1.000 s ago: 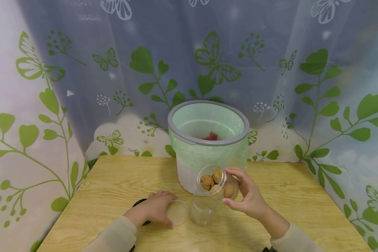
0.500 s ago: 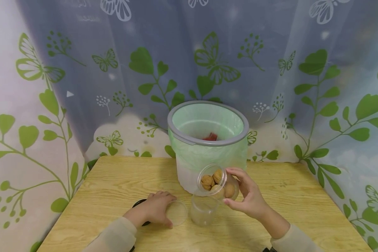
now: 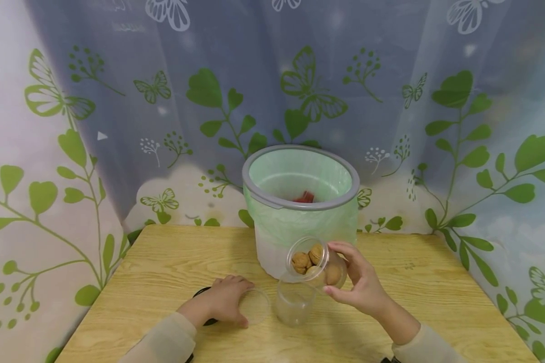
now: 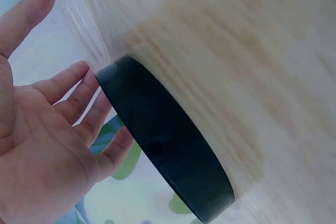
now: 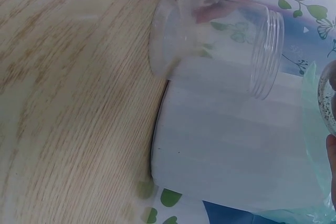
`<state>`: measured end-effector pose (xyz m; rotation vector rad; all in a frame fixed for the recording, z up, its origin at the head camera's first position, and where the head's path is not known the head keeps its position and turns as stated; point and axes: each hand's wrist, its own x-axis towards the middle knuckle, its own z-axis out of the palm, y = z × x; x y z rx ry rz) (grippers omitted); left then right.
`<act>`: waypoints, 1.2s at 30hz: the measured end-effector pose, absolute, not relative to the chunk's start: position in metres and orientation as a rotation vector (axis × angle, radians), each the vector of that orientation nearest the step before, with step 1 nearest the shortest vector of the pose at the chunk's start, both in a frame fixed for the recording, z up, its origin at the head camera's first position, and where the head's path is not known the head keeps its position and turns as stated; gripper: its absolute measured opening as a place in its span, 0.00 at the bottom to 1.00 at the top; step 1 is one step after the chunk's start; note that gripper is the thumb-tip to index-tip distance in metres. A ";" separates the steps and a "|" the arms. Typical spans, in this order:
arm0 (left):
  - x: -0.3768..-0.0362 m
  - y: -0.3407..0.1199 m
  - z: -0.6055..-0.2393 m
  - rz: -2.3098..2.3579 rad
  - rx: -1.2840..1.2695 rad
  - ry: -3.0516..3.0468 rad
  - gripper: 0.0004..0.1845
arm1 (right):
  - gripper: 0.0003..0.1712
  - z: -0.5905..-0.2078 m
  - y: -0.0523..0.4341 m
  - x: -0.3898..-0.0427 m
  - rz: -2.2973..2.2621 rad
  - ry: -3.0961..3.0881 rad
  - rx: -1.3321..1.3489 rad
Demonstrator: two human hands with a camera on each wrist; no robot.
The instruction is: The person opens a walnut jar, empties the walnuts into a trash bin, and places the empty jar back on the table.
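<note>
My right hand grips a clear plastic jar tilted on its side, its mouth facing left. Several walnuts lie inside it. Below that mouth an empty clear jar stands upright on the table; its threaded neck shows in the right wrist view. My left hand rests low at the left, fingers spread and relaxed, fingertips right at the edge of a clear round lid. A black lid sits beside that hand, mostly hidden under it in the head view.
Behind the jars stands a white bucket with a grey rim and a pale green liner bag. Something red lies inside. A wood-grain table bears everything, and patterned curtains hang close around it.
The tilted jar with the walnuts and my right hand have shifted very slightly to the right. Otherwise the scene is the same; the walnuts stay in the jar.
</note>
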<state>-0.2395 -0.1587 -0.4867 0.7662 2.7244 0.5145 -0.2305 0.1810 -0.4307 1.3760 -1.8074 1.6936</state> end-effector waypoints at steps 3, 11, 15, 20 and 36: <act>-0.239 -0.159 -0.485 0.527 0.768 2.729 0.46 | 0.48 -0.430 0.181 -0.231 1.691 -1.807 1.376; -0.238 -0.160 -0.483 0.556 0.757 2.745 0.47 | 0.47 -0.430 0.183 -0.231 1.693 -1.792 1.373; -0.239 -0.162 -0.482 0.602 0.764 2.756 0.46 | 0.46 -0.429 0.183 -0.231 1.690 -1.783 1.374; -0.238 -0.165 -0.467 0.662 0.821 2.796 0.42 | 0.47 -0.428 0.184 -0.230 1.693 -1.782 1.371; -0.234 -0.166 -0.422 0.778 0.954 2.955 0.32 | 0.46 -0.428 0.189 -0.231 1.729 -1.741 1.368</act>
